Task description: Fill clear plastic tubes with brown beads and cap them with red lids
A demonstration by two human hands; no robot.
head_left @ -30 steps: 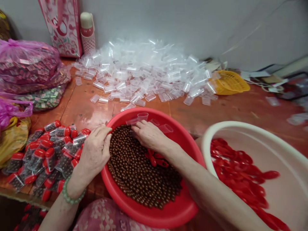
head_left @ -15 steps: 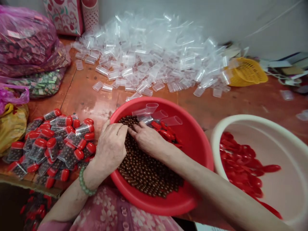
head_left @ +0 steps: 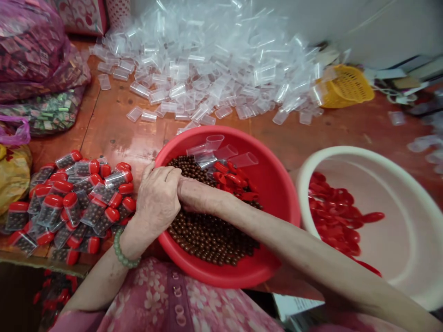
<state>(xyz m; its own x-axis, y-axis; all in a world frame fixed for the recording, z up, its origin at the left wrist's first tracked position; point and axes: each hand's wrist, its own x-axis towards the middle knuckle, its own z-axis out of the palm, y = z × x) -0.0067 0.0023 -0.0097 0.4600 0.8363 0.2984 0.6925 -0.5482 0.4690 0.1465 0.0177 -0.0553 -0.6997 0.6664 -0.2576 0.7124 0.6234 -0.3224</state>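
The left hand (head_left: 157,196) is at the left rim of the red basin (head_left: 277,198), its back upward and fingers curled inward, out of view. The right hand (head_left: 191,193) is inside the basin's left part, over the brown beads (head_left: 214,242); its fingers are hidden behind the left hand. I cannot tell whether either grip is closed or what it may be holding.

The loose clear tubes (head_left: 245,159) lie at the basin's far side, beyond the right hand and toward its right, with long axes running mostly sideways across the basin. The right hand is the nearer one. The red caps (head_left: 235,177) lie in the basin between those tubes and the right forearm, which slants over the basin's near right rim and covers part of the beads.

Left of the basin, on the tabletop (head_left: 114,131), sits a pile of capped tubes (head_left: 72,207) filled with dark beads, close to the left wrist. Behind the basin spreads a large heap of empty tubes (head_left: 214,74), with a yellow basket (head_left: 349,87) at its right end. Right of the basin stands a white tub (head_left: 398,207) with red pieces (head_left: 335,214) inside.
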